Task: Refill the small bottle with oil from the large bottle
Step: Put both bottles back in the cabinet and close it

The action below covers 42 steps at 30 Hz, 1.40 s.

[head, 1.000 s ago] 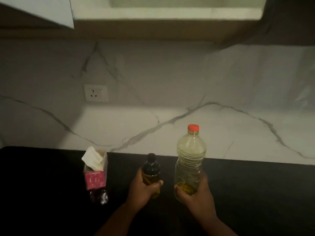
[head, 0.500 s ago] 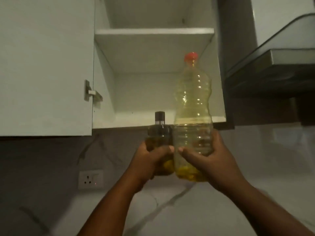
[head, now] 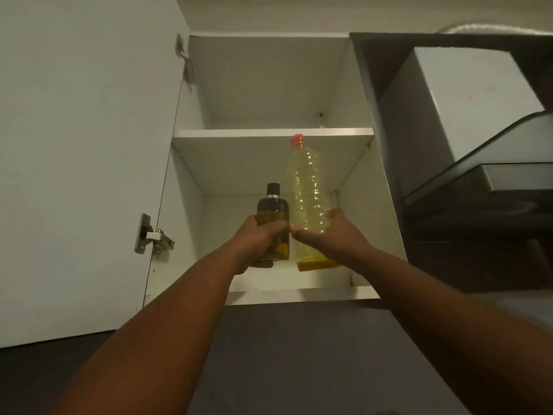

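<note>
Both arms reach up into the open white wall cabinet (head: 191, 211). Left hand (head: 259, 235): grip wrapped around the small dark glass bottle with black cap (head: 273, 215), amber oil visible inside. Right hand (head: 330, 238): grip curled around the lower body of the large clear plastic bottle with red cap (head: 305, 187), a thin layer of yellow oil at its base. Bottles upright, side by side, above the lower shelf floor (head: 323, 280); contact with it cannot be told. Middle shelf board (head: 239, 133) sits just above the red cap. Cabinet door (head: 83, 145) stands open at left, its metal hinge (head: 152, 235) near the left forearm. Dark range hood (head: 478, 187) at right.
</note>
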Each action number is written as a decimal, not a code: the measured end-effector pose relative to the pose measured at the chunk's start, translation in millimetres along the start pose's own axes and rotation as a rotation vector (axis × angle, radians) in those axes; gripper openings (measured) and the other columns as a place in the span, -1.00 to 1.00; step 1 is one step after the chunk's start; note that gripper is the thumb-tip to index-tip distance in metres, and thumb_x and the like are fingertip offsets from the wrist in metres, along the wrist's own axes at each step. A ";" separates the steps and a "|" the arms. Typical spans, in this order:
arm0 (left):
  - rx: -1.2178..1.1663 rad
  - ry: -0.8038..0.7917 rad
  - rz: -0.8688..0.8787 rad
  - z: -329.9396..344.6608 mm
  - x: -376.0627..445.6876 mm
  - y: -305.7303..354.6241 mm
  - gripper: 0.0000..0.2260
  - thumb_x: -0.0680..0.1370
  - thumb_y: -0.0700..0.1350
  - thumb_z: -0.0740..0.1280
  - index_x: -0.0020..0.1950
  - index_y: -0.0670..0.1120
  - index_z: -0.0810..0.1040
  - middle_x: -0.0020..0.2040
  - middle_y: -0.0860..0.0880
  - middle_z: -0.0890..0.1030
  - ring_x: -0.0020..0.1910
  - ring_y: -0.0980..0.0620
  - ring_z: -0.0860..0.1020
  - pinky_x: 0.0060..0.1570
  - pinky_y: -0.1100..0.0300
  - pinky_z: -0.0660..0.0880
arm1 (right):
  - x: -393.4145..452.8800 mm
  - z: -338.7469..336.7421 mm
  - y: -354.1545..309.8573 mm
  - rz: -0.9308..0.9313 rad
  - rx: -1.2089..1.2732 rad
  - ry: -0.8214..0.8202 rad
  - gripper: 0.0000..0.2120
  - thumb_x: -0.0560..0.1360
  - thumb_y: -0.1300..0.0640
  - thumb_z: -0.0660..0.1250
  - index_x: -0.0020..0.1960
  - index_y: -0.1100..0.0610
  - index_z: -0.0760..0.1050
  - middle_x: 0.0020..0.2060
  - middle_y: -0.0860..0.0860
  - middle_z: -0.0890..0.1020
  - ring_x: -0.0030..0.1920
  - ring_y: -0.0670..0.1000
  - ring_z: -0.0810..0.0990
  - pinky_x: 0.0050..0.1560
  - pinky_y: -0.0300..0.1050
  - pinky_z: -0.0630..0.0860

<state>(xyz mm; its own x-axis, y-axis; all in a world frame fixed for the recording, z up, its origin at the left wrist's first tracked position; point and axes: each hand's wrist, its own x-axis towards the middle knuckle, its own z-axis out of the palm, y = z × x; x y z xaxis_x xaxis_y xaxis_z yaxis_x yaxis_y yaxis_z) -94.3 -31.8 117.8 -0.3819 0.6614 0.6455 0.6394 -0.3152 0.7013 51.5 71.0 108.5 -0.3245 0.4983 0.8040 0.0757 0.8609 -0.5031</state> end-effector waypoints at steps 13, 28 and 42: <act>0.089 0.056 -0.155 14.9 33.1 -57.1 -0.57 0.39 0.02 0.53 0.17 -0.01 0.47 0.06 -0.10 0.60 0.01 -0.08 0.58 0.09 -0.05 0.51 | 9.8 28.1 49.6 0.087 0.004 -0.038 -0.12 0.34 -0.21 0.48 0.43 0.17 0.13 0.32 0.10 0.42 0.10 0.03 0.43 -0.01 -0.13 0.38; 0.235 0.031 -0.241 18.3 33.0 -56.9 -0.14 0.39 0.23 0.47 0.50 -0.11 0.14 0.33 -0.17 0.42 0.27 -0.20 0.46 0.30 -0.15 0.42 | 12.4 32.3 53.7 0.127 -0.093 -0.088 -0.04 0.32 -0.28 0.44 0.46 0.20 0.09 0.38 0.13 0.36 0.25 0.11 0.42 0.00 -0.11 0.39; 0.148 0.398 0.100 26.0 6.7 -45.2 -0.16 0.50 0.15 0.39 0.57 -0.07 -0.05 0.53 -0.16 0.21 0.47 -0.19 0.28 0.25 0.03 0.35 | 4.5 39.4 48.6 0.124 -0.211 0.052 0.17 0.21 -0.45 0.40 0.52 0.12 -0.09 0.45 0.17 0.24 0.37 0.20 0.36 0.28 0.12 0.42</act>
<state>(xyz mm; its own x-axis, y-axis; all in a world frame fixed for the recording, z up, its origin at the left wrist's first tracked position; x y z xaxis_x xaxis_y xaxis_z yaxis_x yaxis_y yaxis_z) -108.4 4.5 82.5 -0.5218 0.3097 0.7948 0.7640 -0.2447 0.5970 16.5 111.0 75.2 -0.2518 0.6011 0.7584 0.3089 0.7926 -0.5257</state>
